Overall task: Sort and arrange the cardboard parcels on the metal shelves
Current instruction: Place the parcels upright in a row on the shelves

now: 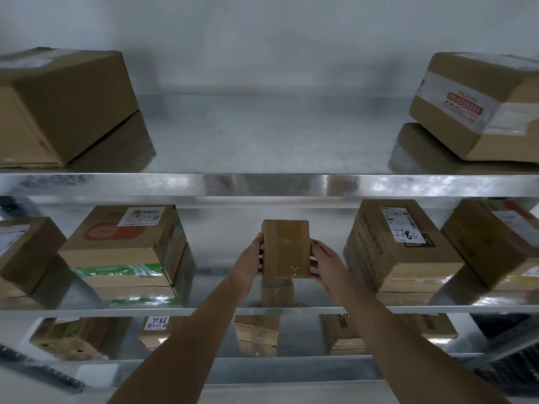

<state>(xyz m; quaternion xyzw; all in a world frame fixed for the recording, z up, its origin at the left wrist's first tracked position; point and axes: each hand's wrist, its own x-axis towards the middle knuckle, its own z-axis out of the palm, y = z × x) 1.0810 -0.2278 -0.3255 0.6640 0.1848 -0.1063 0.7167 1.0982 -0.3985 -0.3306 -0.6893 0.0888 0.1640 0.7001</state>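
A small taped cardboard parcel (285, 248) stands upright in the middle of the middle metal shelf (221, 309). My left hand (249, 263) grips its left side and my right hand (326, 265) grips its right side, fingers curled round the edges. Its base looks level with the shelf surface; I cannot tell whether it touches. Left of it sits a parcel with green tape (125, 249). To its right stands a parcel marked 778G (399, 246).
The top shelf (268, 184) carries a large plain box (64, 106) at the left and a tilted box with red print (478, 106) at the right, with bare metal between. More parcels (23, 252) (495, 240) sit at the middle shelf's ends. Several parcels (256, 333) line the bottom shelf.
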